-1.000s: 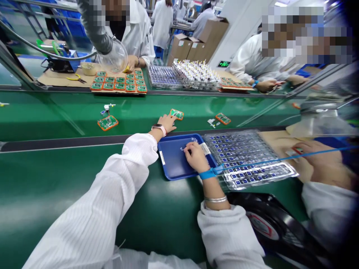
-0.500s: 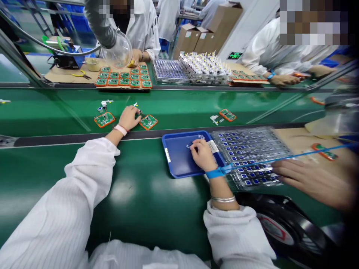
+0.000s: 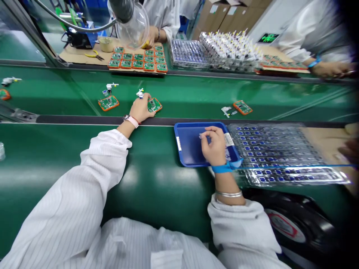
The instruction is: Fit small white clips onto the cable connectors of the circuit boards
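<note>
My left hand (image 3: 141,108) grips the left side of a green circuit board (image 3: 155,105) in an orange frame, thumb at its near edge. The board lies on the green belt, and a small white part (image 3: 140,92) is just beyond my fingers. Over a blue tray (image 3: 189,158) my right hand (image 3: 213,146) is closed in a pinch. A tiny clear piece (image 3: 201,136) shows at its fingertips, its kind too small to tell. More tiny clear bits lie in the tray, partly hidden behind that hand.
Left on the belt lies another circuit board (image 3: 109,102); a third board (image 3: 242,107) is to the right. Stacked clear blister trays (image 3: 269,144) hold blue-faced parts beside the blue tray. A blue cord (image 3: 294,166) runs right from my wristband. Co-workers sit across the belt.
My left hand has moved onto the board's edge. My right hand has risen from the tray, still pinching. A co-worker's hand at right has drawn away, and the top blister tray has shifted right.
</note>
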Motion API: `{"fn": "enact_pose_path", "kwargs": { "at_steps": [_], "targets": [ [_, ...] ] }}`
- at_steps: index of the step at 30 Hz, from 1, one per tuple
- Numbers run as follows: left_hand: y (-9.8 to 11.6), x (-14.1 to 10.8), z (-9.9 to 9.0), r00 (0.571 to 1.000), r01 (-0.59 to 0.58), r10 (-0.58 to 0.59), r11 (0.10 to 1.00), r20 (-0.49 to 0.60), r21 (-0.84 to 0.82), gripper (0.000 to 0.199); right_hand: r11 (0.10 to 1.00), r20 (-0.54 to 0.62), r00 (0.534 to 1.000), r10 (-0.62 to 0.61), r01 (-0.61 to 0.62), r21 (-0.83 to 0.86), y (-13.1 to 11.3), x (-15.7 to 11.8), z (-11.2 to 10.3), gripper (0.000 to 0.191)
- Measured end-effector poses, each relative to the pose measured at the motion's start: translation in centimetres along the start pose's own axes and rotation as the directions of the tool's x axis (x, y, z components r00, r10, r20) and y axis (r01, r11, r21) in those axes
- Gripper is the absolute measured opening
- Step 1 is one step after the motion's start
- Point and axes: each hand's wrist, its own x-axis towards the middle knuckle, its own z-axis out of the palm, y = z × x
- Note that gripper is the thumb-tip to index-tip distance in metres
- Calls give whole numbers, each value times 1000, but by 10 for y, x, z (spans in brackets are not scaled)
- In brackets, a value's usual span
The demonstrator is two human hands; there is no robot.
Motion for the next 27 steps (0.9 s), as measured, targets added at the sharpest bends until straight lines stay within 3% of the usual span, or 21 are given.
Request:
{"fn": "enact_pose_path", "kwargs": {
  "at_steps": [3,6,10,14,16,21,27],
  "targets": [
    [2,-17,-14,998,-51,46,985,-35,-166,68,993,9,1000,-14,13,120,-26,-2,2,8],
    [14,-58,-29,984,-162,175,940,17,-299,65,959,104,994,21,-50,281,-60,-11,7,10],
    [30,-130,-40,928,-290,332,928,166,-235,51,870,273,956,103,-219,441,-100,-33,22,13],
    [35,-176,-44,862,-343,404,910,307,-234,48,865,393,918,57,-242,439,-115,-50,37,13],
    [36,-183,-43,856,-343,427,890,290,-300,44,885,431,902,32,-225,407,-116,-54,40,12],
    [41,-177,-36,925,-264,359,841,122,-472,16,920,487,873,-32,-165,356,-115,-52,39,10],
    [45,-171,-31,950,-161,277,827,142,-539,9,926,517,855,-47,-157,343,-115,-52,39,10]
  ]
}}
